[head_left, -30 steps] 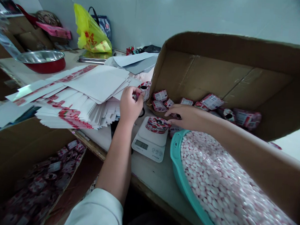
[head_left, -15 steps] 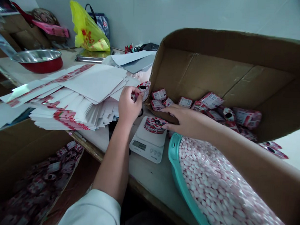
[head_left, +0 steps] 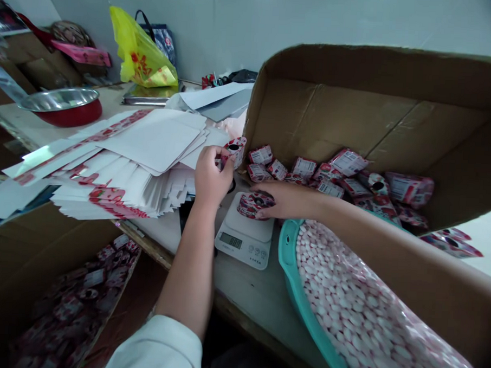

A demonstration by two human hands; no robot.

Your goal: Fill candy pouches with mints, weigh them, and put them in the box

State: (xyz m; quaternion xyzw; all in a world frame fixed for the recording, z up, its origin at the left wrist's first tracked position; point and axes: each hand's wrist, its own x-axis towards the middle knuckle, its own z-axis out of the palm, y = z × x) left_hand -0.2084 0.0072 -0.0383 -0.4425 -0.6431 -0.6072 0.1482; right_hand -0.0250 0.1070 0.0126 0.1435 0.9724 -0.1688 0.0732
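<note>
My left hand point(head_left: 214, 170) is closed on a small red-and-white printed packet point(head_left: 235, 148) with a dark oval on it, held up beside the cardboard box's left edge. On the white digital scale point(head_left: 247, 230) lies another printed packet point(head_left: 250, 204). My right hand point(head_left: 275, 199) has its fingers and thumb around the right end of that packet, which still rests on the weighing plate. The scale's display is lit, though its digits are hard to read. To the right, a teal basin point(head_left: 290, 262) holds many white and pale pink candies point(head_left: 347, 286) in a clear plastic liner.
A tilted cardboard box point(head_left: 354, 113) with several filled packets stands behind my right arm. Stacked white printed sheets point(head_left: 149, 142) lie to the left. Below, another box point(head_left: 19, 244) holds many packets. A red metal bowl point(head_left: 63, 111) and yellow bag point(head_left: 141, 54) stand farther back.
My right hand has come down from the box's front edge and closed around the packet on the scale. My left hand keeps its packet in nearly the same place.
</note>
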